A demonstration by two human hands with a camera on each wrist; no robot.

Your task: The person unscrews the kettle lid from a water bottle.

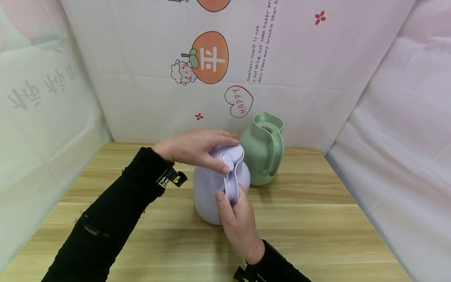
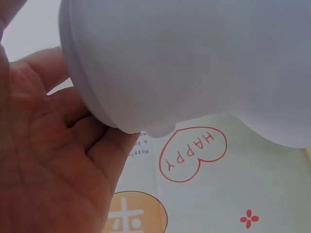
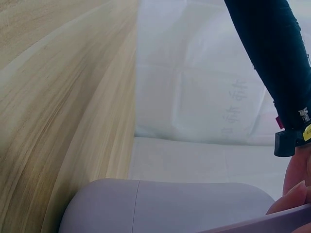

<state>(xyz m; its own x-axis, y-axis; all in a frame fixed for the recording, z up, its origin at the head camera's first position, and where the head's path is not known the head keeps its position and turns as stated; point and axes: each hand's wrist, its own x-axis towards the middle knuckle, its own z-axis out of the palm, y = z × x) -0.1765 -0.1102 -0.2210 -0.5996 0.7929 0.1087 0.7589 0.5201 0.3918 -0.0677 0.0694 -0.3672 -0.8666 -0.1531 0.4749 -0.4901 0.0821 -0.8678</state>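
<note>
Your right hand point(image 1: 240, 225) holds the handle point(image 1: 231, 189) of the lilac vacuum jug point(image 1: 208, 197), so this grip is narrow around it. Your left hand point(image 1: 198, 147) rests over the lid point(image 1: 230, 149) with a wide grip, its thumb at the push button point(image 1: 228, 160). The lilac jug stands upright on the wooden worktop point(image 1: 313, 231), and the green jug point(image 1: 253, 156) stands just behind it, to the right.

Green jug point(image 1: 260, 156), wood-grain tabletop point(image 1: 310, 219), white printed backdrop point(image 1: 292, 58), red heart point(image 1: 239, 102)
</note>
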